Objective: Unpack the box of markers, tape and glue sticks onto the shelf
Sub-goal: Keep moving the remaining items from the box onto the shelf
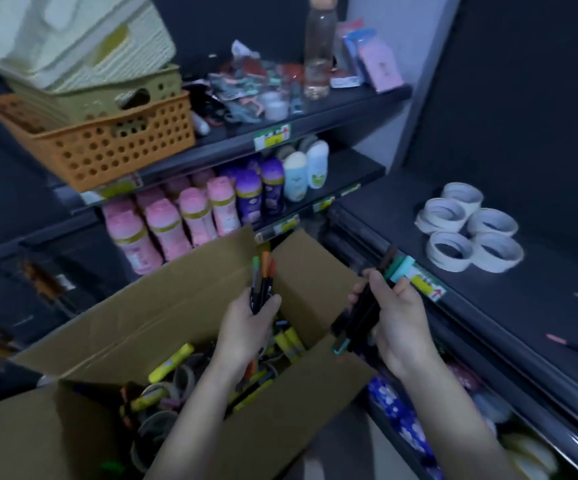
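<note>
Three markers (262,282), caps up, are gripped by the left hand (246,329) over the open box (163,306); a dark marker bundle (360,313) w/ teal ends is clasped in the right hand (400,318) beside the shelf (523,306) edge. Yellow glue sticks (173,362) are seen in the box, & white tape rolls (467,233) on the shelf.

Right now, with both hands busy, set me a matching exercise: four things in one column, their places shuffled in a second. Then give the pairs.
Things
1. tape rolls
2. yellow glue sticks
3. orange-capped markers
4. teal-capped markers

Places
A. held in the left hand
B. inside the cardboard box
C. on the dark shelf at the right
D. held in the right hand

Pairs: 1-C, 2-B, 3-A, 4-D
</note>
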A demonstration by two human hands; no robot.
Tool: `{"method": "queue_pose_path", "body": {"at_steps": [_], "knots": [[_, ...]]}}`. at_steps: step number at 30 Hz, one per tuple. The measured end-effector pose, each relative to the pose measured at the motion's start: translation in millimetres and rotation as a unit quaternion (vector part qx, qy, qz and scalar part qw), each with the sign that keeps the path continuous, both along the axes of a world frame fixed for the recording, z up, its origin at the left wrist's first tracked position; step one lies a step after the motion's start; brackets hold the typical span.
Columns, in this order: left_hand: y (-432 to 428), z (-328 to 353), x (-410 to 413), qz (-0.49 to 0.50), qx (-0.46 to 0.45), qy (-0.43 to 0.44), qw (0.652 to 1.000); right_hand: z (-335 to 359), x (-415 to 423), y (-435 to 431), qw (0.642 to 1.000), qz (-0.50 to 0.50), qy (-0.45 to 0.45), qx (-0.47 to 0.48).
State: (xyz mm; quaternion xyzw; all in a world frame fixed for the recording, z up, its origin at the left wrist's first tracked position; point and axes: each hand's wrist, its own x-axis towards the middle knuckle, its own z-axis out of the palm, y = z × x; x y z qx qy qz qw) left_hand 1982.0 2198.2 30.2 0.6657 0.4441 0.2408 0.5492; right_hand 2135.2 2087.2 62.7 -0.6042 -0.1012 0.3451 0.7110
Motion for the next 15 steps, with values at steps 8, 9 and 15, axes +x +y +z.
{"method": "queue_pose_path", "body": {"at_steps": [8,9,15], "knots": [[-80,20,86,-0.115,0.057,0.023,0.992,9,68,-115,0.991,-0.088,-0.096,-0.036],[-94,20,97,-0.130,0.056,0.017,0.990,6,78,-131,0.990,-0.099,-0.096,-0.043],[-167,9,161,-0.216,0.055,0.033,0.974,-8,130,-224,0.982,-0.166,-0.073,-0.061]]}}
